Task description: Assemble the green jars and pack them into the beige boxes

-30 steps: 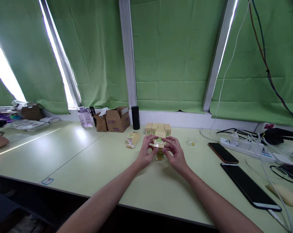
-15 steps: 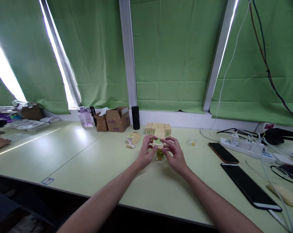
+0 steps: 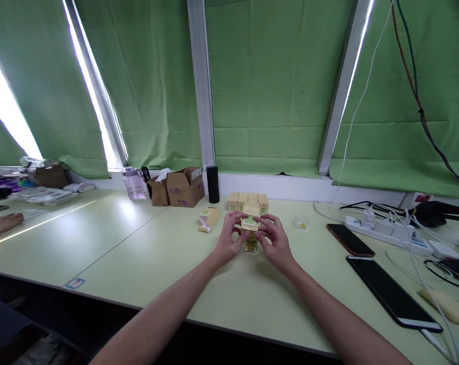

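Observation:
Both my left hand (image 3: 231, 236) and my right hand (image 3: 275, 238) grip a small cream cardboard box (image 3: 250, 228) with a green label from either side, fingertips near its upper edges and thumbs low. Below the box, the base of a small glass jar (image 3: 251, 248) with yellow-green contents shows above the table; how much of it sits inside the box is hidden. Behind my hands stand several closed cream boxes (image 3: 262, 198) in a row. An opened cream carton (image 3: 208, 219) lies tilted to the left. To the right sits a small clear dish (image 3: 301, 222) with something yellow in it.
Brown cardboard boxes (image 3: 186, 187), a black cylinder (image 3: 212, 184) and a pinkish water bottle (image 3: 134, 183) stand along the back. On the right lie two phones (image 3: 392, 291), a white power strip (image 3: 385, 232) and loose cables. Another person's hand (image 3: 3, 224) rests at far left.
The box between my hands has shifted very slightly, and my thumbs sit a little differently on it. At far left, the other person's hand has moved slightly to the right.

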The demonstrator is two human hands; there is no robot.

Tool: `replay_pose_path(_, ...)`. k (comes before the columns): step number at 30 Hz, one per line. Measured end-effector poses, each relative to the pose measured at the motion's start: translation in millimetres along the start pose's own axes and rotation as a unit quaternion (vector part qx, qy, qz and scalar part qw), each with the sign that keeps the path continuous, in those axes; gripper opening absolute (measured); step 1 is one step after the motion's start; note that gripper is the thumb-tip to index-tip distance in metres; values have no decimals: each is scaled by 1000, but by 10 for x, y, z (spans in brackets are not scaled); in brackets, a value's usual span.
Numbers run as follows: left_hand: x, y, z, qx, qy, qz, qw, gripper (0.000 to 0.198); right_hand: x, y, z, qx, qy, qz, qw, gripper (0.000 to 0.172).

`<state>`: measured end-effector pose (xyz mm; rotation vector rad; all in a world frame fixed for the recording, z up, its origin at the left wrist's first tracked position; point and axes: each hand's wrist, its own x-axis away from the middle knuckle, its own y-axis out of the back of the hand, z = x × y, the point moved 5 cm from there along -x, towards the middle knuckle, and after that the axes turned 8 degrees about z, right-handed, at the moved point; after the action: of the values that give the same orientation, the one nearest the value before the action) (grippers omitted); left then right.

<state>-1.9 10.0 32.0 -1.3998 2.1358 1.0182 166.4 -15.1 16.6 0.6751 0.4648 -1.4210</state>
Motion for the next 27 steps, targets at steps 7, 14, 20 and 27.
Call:
replay_pose_path(7,-14,-1,63,-7,6,-20,1000,31,-6,4,-34,-5,-4,-6,1000,35)
replay_pose_path(14,-23,0,51,-10,0,-28,1000,28,-7,0,-67,-12,-2,-10,1000,32)
replay_pose_path(20,-30,-2,61,-11,1,-29,1000,25,-13,4,-96,-12,-9,-11,1000,31)
replay_pose_path(27,-38,4,93,-12,13,-45,999,22,-19,15,-107,-9,-10,-19,1000,31)
